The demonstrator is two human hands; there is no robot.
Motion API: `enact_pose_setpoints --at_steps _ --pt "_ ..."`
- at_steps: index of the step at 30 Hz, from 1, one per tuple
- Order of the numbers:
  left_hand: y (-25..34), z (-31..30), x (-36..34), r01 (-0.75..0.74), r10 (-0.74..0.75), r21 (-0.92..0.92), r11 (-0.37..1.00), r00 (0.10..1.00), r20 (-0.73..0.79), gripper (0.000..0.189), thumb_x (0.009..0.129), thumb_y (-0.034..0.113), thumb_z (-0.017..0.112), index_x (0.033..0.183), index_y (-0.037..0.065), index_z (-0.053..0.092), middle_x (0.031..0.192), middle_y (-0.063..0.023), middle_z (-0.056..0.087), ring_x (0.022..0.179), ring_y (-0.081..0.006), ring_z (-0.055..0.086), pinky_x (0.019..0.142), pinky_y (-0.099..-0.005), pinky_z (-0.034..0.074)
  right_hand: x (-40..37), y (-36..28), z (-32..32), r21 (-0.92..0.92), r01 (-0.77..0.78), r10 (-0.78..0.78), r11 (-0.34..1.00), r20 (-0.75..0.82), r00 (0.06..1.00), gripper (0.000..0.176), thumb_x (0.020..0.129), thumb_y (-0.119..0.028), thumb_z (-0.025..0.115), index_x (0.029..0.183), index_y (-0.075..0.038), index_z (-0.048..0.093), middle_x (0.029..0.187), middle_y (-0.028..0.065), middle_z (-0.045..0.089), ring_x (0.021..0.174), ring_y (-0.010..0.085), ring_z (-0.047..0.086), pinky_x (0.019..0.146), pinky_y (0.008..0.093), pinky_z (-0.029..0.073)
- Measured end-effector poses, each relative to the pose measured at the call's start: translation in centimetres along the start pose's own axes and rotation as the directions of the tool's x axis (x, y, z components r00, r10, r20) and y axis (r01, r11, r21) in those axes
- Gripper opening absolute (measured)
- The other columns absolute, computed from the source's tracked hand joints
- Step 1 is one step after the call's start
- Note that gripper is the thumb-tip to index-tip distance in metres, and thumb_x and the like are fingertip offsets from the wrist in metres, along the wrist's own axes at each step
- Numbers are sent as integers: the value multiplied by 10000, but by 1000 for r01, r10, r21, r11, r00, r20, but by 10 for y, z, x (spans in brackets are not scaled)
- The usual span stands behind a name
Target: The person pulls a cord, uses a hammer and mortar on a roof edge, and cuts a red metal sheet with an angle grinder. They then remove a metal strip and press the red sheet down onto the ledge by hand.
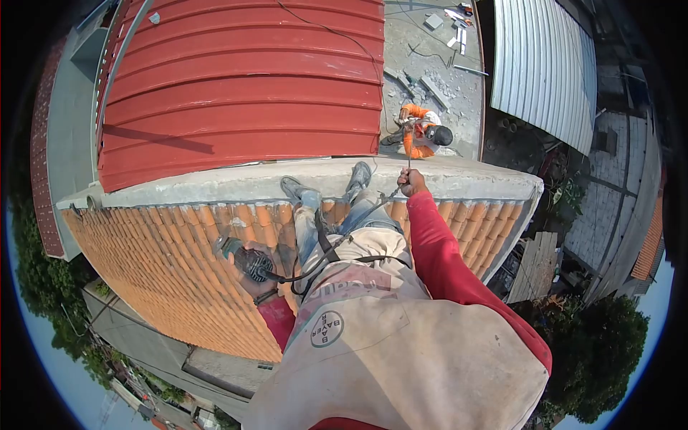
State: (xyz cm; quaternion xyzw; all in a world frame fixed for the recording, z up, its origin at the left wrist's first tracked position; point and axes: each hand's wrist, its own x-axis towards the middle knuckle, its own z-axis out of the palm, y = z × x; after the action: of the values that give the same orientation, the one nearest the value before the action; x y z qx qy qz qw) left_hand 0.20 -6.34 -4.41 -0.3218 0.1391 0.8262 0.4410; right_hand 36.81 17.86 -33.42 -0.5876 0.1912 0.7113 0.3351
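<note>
The power tool (pixel 254 264), teal at one end and black and ribbed at the other, is on the person's side of the concrete ledge (pixel 476 179), over the orange tiled roof (pixel 179 279). Its long axis slants: the teal end points outward to the left and towards the ledge, while the ribbed end, with a black cable (pixel 307 274) at it, faces back to the waist. The left hand (pixel 251 285) is wrapped about the tool, though the body of it hides most of the fingers; the right hand is well apart from it. That right hand (pixel 412 183) is in line with the ledge, to the right of both shoes, its fingers curled tightly round a dark cord (pixel 390 198). The cord slopes from the fist towards the lap, and a thin line continues past the fist towards a co-worker (pixel 421 132) in orange sleeves, just beyond the ledge on a concrete slab; whether it is all one piece cannot be told. Of the two hands, the right is nearer the co-worker.
</note>
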Motion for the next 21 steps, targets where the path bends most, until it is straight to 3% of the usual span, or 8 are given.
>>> enact_pose_setpoints --at_steps 5,8,10,13,14,18,21 --pt "-3 -3 2 70 -70 14 997 997 35 355 892 306 668 1034 12 529 972 -123 570 957 -247 567 911 -390 489 -9 -4 4 -61 5 -6 998 -13 1000 182 958 -73 351 807 -87 451 571 -42 341 426 78 243 388 238 236" --pt "1 -8 1 84 -94 118 989 992 82 349 894 309 650 1042 20 521 982 -116 571 953 -246 561 913 -392 482 -16 -3 4 -90 19 -16 996 34 999 168 967 -85 353 823 -103 437 573 -50 326 430 72 236 380 237 215" --pt "-5 0 -2 200 -201 19 980 974 104 318 893 288 631 1043 28 527 989 -103 574 954 -238 562 908 -402 477 -17 -3 4 -70 -6 10 998 50 999 160 972 -92 352 833 -109 430 574 -53 318 432 71 233 377 238 206" --pt "-3 2 1 264 -288 146 953 942 173 277 882 207 655 1070 22 572 1012 -98 589 961 -217 580 901 -394 496 -17 -1 4 -67 -9 15 998 90 996 152 985 -111 348 850 -117 417 577 -54 308 436 70 233 371 241 190" --pt "2 -8 7 133 -126 -70 989 987 102 310 869 216 669 1086 21 564 1013 -93 590 964 -213 580 909 -384 494 -16 0 3 -87 4 5 996 96 995 131 970 -103 356 870 -99 440 577 -51 333 427 70 242 373 247 195" --pt "8 -8 8 115 -114 -3 993 983 144 326 860 219 681 1087 17 562 1020 -88 594 967 -212 585 911 -379 498 -21 4 2 -146 21 -10 989 71 997 95 947 -92 389 889 -85 465 580 -45 348 423 70 252 379 248 193" --pt "10 -4 4 -8 6 15 1000 996 92 280 865 205 650 1033 18 526 981 -89 578 933 -206 578 863 -385 495 -17 3 0 -171 16 -4 985 71 997 87 942 -87 404 895 -79 477 588 -42 336 430 70 252 383 243 195"
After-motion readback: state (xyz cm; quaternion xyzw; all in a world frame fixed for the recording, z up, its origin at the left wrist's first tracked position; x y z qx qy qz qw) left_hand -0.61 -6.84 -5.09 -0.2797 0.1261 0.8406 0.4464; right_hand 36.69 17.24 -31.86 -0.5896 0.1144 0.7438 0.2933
